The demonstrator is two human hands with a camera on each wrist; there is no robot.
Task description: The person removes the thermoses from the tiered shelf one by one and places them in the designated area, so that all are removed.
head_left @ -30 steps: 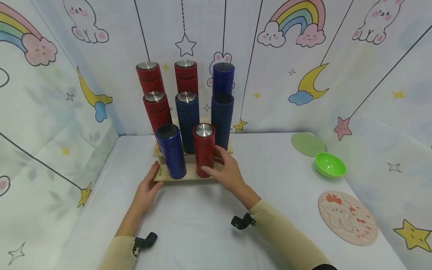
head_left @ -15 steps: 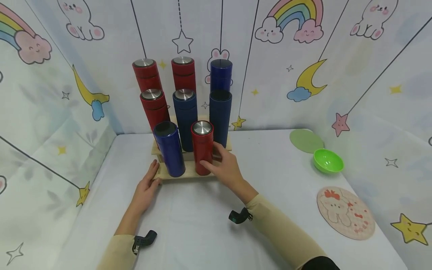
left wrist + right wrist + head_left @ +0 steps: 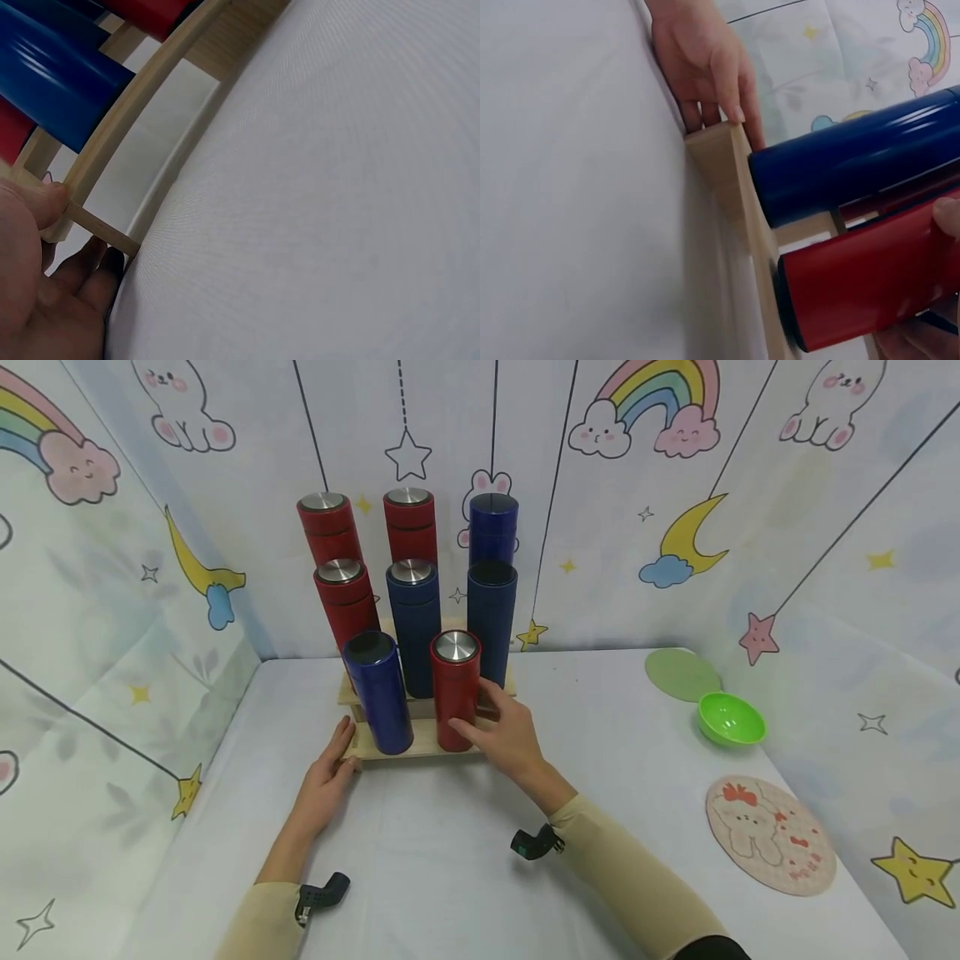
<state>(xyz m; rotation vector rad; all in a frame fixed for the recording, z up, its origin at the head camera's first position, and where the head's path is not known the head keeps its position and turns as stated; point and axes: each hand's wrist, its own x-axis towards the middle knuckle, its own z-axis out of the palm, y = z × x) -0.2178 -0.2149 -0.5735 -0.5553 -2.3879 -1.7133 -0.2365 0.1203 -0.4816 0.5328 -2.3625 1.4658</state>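
A tiered wooden rack point(image 3: 423, 742) stands on the table with red and blue thermos flasks upright on its steps. On the lowest step are a glossy blue flask point(image 3: 378, 697) at left and a red flask point(image 3: 454, 693) with a steel-topped lid. My right hand point(image 3: 510, 735) grips the red flask low down, thumb in front and fingers round its far side; its base meets the step in the right wrist view. My left hand point(image 3: 324, 781) holds the rack's left end, its thumb point(image 3: 49, 204) at the front corner and fingers round the end piece.
Behind stand several more flasks, including a dark blue one point(image 3: 491, 627) and a red one point(image 3: 324, 531). At right on the table lie a green disc point(image 3: 681, 672), a green bowl point(image 3: 731, 720) and a pink rabbit mat point(image 3: 772, 835). A patterned cloth backdrop point(image 3: 600, 527) rises behind.
The red flask in my right hand has shifted slightly right along the lowest step, widening its gap from the blue flask. My left hand stays at the rack's end.
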